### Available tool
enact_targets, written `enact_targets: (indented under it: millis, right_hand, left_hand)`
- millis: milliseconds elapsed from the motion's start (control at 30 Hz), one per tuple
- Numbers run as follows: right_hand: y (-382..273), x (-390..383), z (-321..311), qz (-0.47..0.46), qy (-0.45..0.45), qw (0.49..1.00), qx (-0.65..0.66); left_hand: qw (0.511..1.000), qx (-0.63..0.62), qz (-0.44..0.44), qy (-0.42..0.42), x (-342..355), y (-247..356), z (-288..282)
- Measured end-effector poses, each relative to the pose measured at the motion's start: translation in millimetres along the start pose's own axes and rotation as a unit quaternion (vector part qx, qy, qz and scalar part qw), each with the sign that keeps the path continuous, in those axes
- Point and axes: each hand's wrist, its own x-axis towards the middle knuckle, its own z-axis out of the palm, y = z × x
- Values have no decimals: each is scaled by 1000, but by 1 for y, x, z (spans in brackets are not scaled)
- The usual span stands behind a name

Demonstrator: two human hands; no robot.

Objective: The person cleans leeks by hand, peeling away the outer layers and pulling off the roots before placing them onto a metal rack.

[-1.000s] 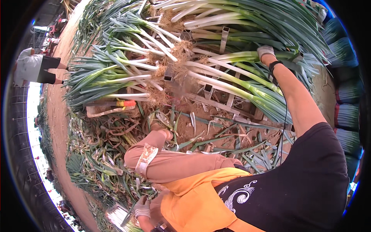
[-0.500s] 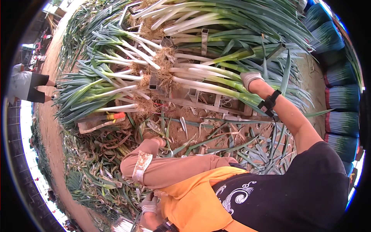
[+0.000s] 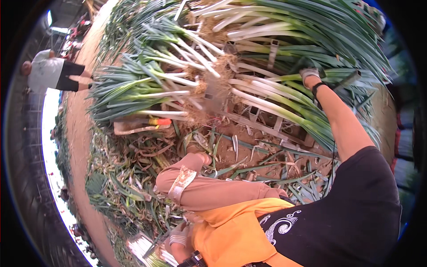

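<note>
My right hand (image 3: 310, 76), in a pale glove, reaches far into a pile of leeks. Its fingers, partly hidden by leaves, look closed round the green part of a leek (image 3: 291, 77). Just nearer lie several long leeks (image 3: 262, 94), white stems to the left and leaves to the right. My left hand (image 3: 179, 236), also gloved, is low beside my orange apron (image 3: 240, 229). Its fingers look curled, and what they hold, if anything, is hidden. Close to it lies a bundle of white leek stems (image 3: 141, 245).
A metal frame (image 3: 262, 124) supports the leeks. More leeks (image 3: 133, 91) lie at left, roots toward the middle. An orange-and-yellow handle (image 3: 160, 122) rests below them. Leaf scraps (image 3: 120, 178) litter the ground. Another person (image 3: 55, 73) stands far left.
The view has swung, so the scene sits farther right. My right hand has moved farther away over the leeks, from the near stems into the leaves. My left hand stays low by the apron.
</note>
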Motion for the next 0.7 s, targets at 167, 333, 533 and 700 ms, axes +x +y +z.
enact_targets:
  millis: [167,333,533,700]
  right_hand:
    - [-17,10,-8,-61,76,992,-81]
    - [-10,-14,-72,-108,-21,993,-36]
    - [-32,-104,-143,-193,155,966,-76]
    - [-30,-180,-184,-176,90,980,-22]
  left_hand:
    - [997,21,-66,-34,-5,-69,5]
    - [989,141,-35,7,3,-36,-28]
    - [998,-56,28,29,27,-26,-30]
    - [999,-40,4,-6,36,-9,-15]
